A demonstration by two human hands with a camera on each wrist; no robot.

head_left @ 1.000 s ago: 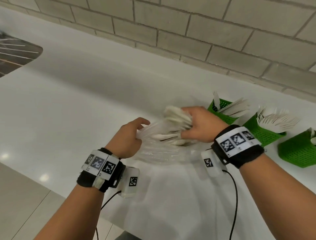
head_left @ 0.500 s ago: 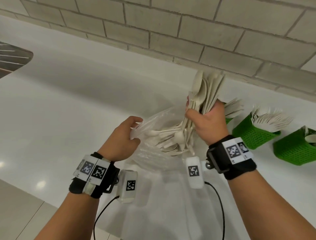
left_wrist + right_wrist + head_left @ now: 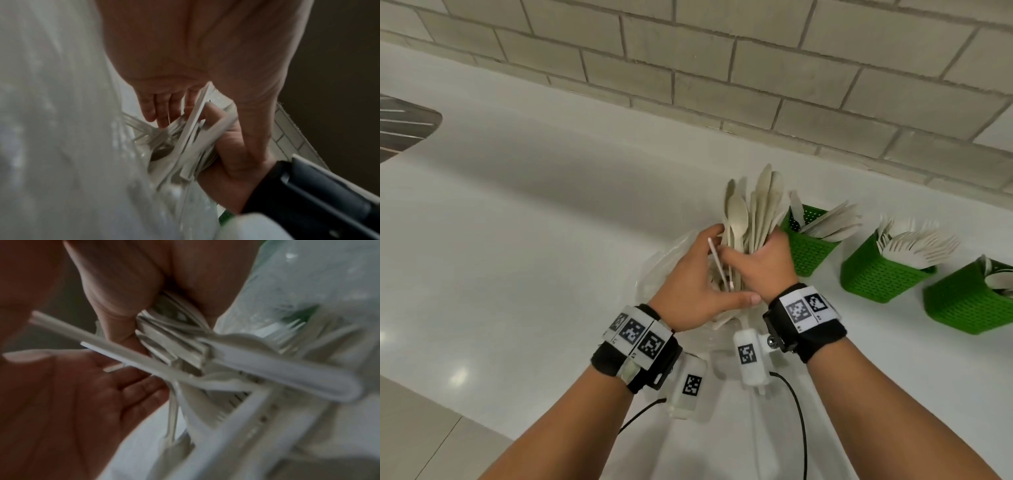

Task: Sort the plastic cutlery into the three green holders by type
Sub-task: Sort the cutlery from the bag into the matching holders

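The right hand (image 3: 767, 263) grips a bunch of cutlery (image 3: 751, 212) upright above a clear bag (image 3: 664, 260) on the white worktop (image 3: 534, 222). Its fingers are curled round the handles, and spoon bowls and other ends stand up above the fist. The left hand (image 3: 691, 291) lies against the bunch from the left side, fingers straight and close together, thumb (image 3: 743, 299) stretched out under the right wrist. A thin white piece (image 3: 719, 263) lies slanted across the back of the left fingers; what holds it I cannot tell.

In the left wrist view the left fingers (image 3: 150, 107) reach down among loose forks and handles in the bag (image 3: 61, 129), while the right hand (image 3: 236, 146) clasps the handles beside them. The right wrist view is blurred: the left palm (image 3: 72, 402) lies open below the handle ends (image 3: 180, 353).

Just right of the hands stand three green holders in a row near the tiled wall (image 3: 756, 68): the first (image 3: 808, 250) with flat pieces, the second (image 3: 876, 277) with forks, the third (image 3: 969, 308) partly cut off at the edge.
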